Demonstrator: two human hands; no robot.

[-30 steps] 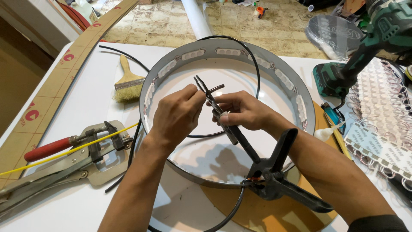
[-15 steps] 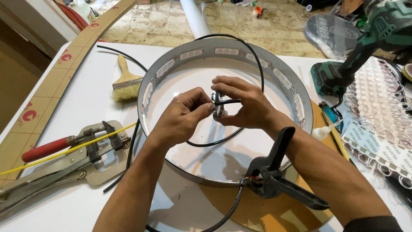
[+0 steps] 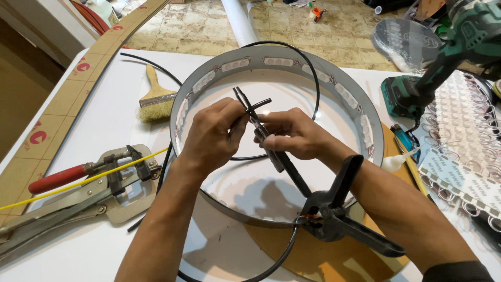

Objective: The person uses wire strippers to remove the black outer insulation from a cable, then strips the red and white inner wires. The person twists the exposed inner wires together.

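My left hand [image 3: 211, 136] pinches the end of a black cable [image 3: 262, 102] over the middle of a round metal ring [image 3: 371, 119]. My right hand [image 3: 295, 137] grips thin black pliers [image 3: 244, 102], whose jaws point up and left and cross the cable end beside my left fingertips. The pliers' handles [image 3: 292, 175] run down and right under my palm. Small white light modules [image 3: 234, 65] line the inside of the ring's wall. The cable loops around inside the ring and over its far rim.
A black spring clamp [image 3: 334, 211] bites the ring's near rim. On the white table [image 3: 99, 120], a paintbrush [image 3: 155, 99] and a red-handled locking clamp [image 3: 117, 175] under a yellow wire [image 3: 78, 183] lie left. A green cordless drill [image 3: 443, 57] and light-module strips [image 3: 464, 141] sit right.
Half a second ago both hands were bunched together with the pliers upright between them. Now the pliers are tilted again, jaws up-left, and the cable end sticks out to the right.
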